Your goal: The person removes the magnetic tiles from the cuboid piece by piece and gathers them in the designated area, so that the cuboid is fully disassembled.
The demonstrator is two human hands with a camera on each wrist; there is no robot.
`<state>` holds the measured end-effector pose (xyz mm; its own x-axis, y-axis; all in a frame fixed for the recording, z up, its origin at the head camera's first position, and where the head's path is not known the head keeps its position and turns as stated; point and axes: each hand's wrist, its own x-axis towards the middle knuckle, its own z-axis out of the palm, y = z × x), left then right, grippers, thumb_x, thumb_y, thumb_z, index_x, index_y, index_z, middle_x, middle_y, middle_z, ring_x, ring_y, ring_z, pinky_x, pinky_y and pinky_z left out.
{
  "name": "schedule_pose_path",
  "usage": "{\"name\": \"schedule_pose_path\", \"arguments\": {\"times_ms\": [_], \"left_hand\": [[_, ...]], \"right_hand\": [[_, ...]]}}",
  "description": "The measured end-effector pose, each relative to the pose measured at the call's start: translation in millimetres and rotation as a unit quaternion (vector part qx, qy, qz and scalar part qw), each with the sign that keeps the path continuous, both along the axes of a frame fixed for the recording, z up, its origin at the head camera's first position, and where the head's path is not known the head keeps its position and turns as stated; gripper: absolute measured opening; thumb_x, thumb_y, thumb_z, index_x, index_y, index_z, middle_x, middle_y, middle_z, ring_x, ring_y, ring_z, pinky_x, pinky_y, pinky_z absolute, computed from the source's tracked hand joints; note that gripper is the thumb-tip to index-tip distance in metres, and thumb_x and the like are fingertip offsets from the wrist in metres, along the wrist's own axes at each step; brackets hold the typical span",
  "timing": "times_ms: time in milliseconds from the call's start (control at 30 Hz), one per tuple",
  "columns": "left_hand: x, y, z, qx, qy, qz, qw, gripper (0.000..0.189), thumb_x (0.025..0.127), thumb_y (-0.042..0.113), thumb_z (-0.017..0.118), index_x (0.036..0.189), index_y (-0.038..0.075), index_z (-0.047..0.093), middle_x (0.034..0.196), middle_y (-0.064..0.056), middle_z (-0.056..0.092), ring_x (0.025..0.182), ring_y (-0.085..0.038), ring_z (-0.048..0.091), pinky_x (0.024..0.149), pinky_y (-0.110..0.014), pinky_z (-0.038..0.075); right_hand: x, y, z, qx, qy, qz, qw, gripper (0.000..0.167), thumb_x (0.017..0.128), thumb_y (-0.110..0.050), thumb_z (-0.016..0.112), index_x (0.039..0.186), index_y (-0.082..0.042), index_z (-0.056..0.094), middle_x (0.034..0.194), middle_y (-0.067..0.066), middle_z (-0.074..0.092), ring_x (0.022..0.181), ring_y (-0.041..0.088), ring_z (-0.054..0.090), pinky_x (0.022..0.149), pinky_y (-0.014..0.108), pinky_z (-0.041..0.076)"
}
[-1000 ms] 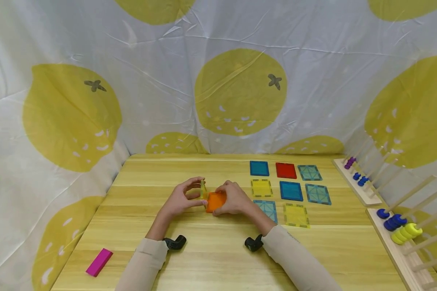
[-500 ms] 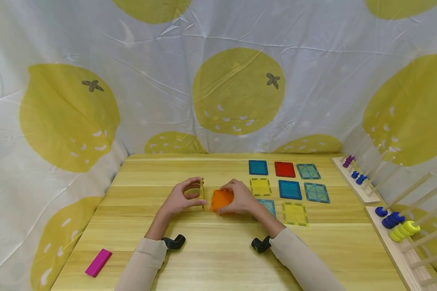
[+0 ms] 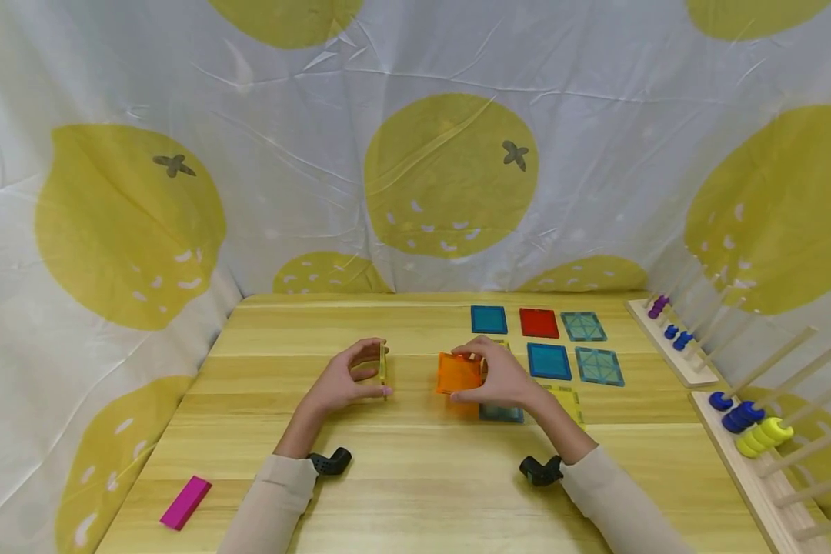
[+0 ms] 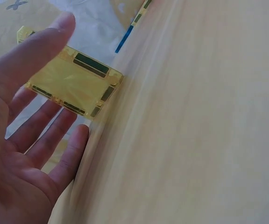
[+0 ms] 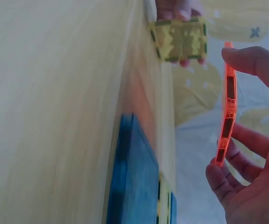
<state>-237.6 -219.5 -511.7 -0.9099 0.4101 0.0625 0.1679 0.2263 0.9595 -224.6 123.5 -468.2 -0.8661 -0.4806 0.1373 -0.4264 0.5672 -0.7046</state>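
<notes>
In the head view, my left hand (image 3: 342, 378) pinches a yellow see-through magnetic tile (image 3: 384, 369) that stands on edge on the table. Thumb and fingers span opposite edges of that tile (image 4: 74, 79) in the left wrist view. To the right, my right hand (image 3: 502, 375) grips an orange magnetic tile (image 3: 455, 374) by two edges, thumb against fingertips. Seen edge-on in the right wrist view, the orange tile (image 5: 227, 107) is held up off the table. A light blue tile (image 3: 502, 413) lies partly hidden beneath the right hand, and a yellow one behind it is mostly covered.
Flat tiles lie in rows at right, among them a red tile (image 3: 539, 323), a blue tile (image 3: 549, 362) and a light blue tile (image 3: 599, 366). Two wooden peg boards (image 3: 741, 454) with rings line the right edge. A magenta block (image 3: 185, 502) lies front left.
My right hand has moved rightward with the orange tile, away from the yellow tile it was beside, and now overlaps the nearest flat tiles. The left hand and its yellow tile stay nearly in place.
</notes>
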Motion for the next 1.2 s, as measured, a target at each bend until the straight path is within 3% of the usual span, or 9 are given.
{"name": "schedule_pose_path", "arguments": {"times_ms": [300,467,833,1200], "left_hand": [[0.3,-0.1,0.0,-0.009,-0.012,0.000,0.9999,0.091,0.076,0.015,0.093,0.153,0.011,0.045,0.152,-0.012,0.050,0.142,-0.032,0.048,0.114,-0.045,0.046],[1.3,0.9,1.9,-0.014,-0.011,-0.005,0.9998,0.093,0.076,0.015,0.093,0.155,0.011,0.044,0.152,-0.011,0.050,0.143,-0.033,0.047,0.115,-0.046,0.045],[2.6,3.6,1.6,-0.020,-0.007,-0.013,0.9997,0.093,0.077,0.013,0.092,0.155,0.008,0.042,0.153,-0.017,0.048,0.143,-0.037,0.046,0.115,-0.049,0.044],[7.1,12.9,18.4,-0.062,0.017,-0.011,0.9979,0.088,0.079,0.027,0.092,0.152,0.011,0.045,0.150,-0.006,0.051,0.142,-0.030,0.048,0.110,-0.052,0.049]], "right_hand": [[14.2,61,7.5,0.015,0.048,-0.027,0.9983,0.067,0.074,-0.042,0.091,0.132,-0.016,0.068,0.125,0.005,0.060,0.109,0.025,0.056,0.083,0.045,0.054],[21.0,95,6.0,0.016,0.043,-0.048,0.9978,0.065,0.077,-0.034,0.091,0.134,-0.015,0.067,0.130,0.008,0.057,0.118,0.034,0.055,0.090,0.055,0.053],[38.3,157,-3.7,0.058,0.066,-0.103,0.9908,0.068,0.075,-0.031,0.092,0.135,-0.010,0.067,0.130,0.011,0.058,0.105,0.025,0.054,0.079,0.040,0.050],[53.4,200,-13.9,0.068,0.097,-0.124,0.9852,0.066,0.073,-0.029,0.094,0.131,-0.010,0.069,0.121,0.010,0.063,0.097,0.016,0.051,0.073,0.028,0.050]]}}
